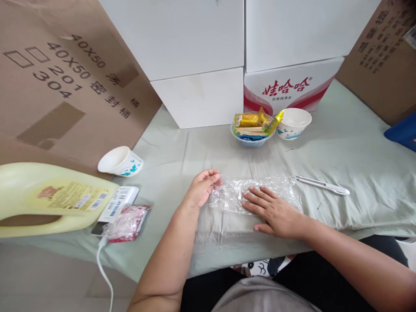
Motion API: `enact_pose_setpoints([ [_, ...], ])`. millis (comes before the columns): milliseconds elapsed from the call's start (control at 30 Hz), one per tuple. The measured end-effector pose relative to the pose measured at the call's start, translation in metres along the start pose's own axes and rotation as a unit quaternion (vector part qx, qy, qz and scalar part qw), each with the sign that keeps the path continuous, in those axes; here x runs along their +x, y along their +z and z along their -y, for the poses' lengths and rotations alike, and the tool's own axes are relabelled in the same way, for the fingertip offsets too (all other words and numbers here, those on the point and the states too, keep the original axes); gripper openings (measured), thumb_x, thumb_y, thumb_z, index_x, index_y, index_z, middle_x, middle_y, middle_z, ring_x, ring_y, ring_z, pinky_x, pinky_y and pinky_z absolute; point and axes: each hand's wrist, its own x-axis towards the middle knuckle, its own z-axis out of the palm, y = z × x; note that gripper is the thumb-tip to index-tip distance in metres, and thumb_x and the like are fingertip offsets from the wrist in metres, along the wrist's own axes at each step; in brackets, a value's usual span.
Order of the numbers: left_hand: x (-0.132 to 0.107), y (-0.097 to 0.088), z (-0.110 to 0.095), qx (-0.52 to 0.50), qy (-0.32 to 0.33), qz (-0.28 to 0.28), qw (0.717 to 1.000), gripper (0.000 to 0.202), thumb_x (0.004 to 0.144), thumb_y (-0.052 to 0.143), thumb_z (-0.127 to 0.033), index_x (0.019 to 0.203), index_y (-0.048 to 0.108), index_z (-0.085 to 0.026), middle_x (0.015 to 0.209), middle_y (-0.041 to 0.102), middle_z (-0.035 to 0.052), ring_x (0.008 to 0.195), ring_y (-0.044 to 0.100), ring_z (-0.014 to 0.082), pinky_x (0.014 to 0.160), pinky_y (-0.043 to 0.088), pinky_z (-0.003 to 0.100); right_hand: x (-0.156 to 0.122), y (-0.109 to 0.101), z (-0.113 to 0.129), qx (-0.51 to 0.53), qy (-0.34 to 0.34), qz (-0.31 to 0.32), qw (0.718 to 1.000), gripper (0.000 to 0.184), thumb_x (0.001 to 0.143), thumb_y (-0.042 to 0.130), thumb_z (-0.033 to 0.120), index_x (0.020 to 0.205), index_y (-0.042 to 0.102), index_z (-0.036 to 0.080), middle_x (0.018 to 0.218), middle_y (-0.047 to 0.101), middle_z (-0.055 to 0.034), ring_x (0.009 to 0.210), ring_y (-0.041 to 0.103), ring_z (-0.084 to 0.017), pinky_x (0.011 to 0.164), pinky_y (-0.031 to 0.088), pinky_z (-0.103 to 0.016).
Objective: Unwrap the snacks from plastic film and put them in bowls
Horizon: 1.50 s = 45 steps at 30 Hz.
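Observation:
A crinkled clear plastic bag (pixel 232 190) lies flat on the green cloth in front of me. My left hand (pixel 204 185) pinches its left end between thumb and fingers. Spread out flat, my right hand (pixel 271 211) rests on the bag's right half and covers part of it. Just beyond the bag's right end lies a slim white utility knife (pixel 321 185), which neither hand touches.
Behind the bag stand a bowl (pixel 253 141) of yellow-wrapped snacks and a paper bowl (pixel 294 123). To the left are a tilted paper bowl (pixel 125 164), a yellow jug (pixel 65 201), a plastic-wrapped red packet (pixel 128 221) and a white cable (pixel 104 264). White boxes (pixel 198 99) rise behind.

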Motion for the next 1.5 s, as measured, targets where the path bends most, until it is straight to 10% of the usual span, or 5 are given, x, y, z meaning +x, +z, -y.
enact_pose_setpoints([
  [267,-0.006,-0.007,-0.002,0.207,0.023,0.126,0.970,0.040,0.057,0.082,-0.022,0.095,0.068,-0.017,0.084,0.068,0.0029,0.078,0.061,0.0156,0.072,0.048,0.028,0.000,0.001,0.000,0.004,0.002,0.001,1.000,0.070,0.094,0.046,0.056,0.152,0.031,0.021,0.158,0.026,-0.0099,0.148,0.015,-0.030,0.120,0.011,-0.054],
  [833,0.001,-0.003,0.009,0.409,0.283,-0.224,0.838,0.021,0.077,0.062,-0.013,0.095,0.067,-0.023,0.108,0.061,0.0090,0.101,0.060,0.0276,0.097,0.040,0.039,-0.008,-0.007,0.004,0.020,0.001,0.019,1.000,0.063,0.095,0.047,0.051,0.150,0.036,0.022,0.156,0.032,-0.0076,0.148,0.017,-0.029,0.120,0.013,-0.053],
  [1067,-0.020,0.036,0.029,0.569,0.328,0.197,0.728,0.050,0.081,0.071,-0.036,0.127,0.057,-0.026,0.140,0.054,0.0084,0.132,0.045,0.0293,0.114,0.031,0.050,-0.009,-0.014,0.002,0.011,0.058,-0.059,0.997,0.048,0.097,0.043,0.047,0.135,0.055,0.020,0.151,0.041,-0.0108,0.144,0.028,-0.031,0.115,0.027,-0.053],
  [1300,-0.009,0.015,0.020,0.682,0.219,0.199,0.669,0.087,0.072,0.074,-0.056,0.145,0.038,-0.028,0.159,0.026,0.0095,0.148,0.016,0.0352,0.118,0.011,0.060,-0.031,-0.033,-0.046,-0.067,0.269,-0.133,0.951,0.042,0.091,0.055,0.034,0.127,0.059,0.013,0.139,0.053,-0.0177,0.131,0.046,-0.034,0.108,0.040,-0.051],
  [1500,-0.028,0.003,-0.007,0.633,0.257,0.123,0.720,0.061,0.072,0.075,-0.050,0.125,0.056,-0.025,0.145,0.044,0.0096,0.139,0.031,0.0341,0.114,0.028,0.053,-0.046,-0.058,-0.040,-0.005,0.139,-0.178,0.974,0.038,0.091,0.058,0.041,0.123,0.061,0.020,0.123,0.062,-0.0119,0.117,0.054,-0.027,0.099,0.048,-0.044],
])
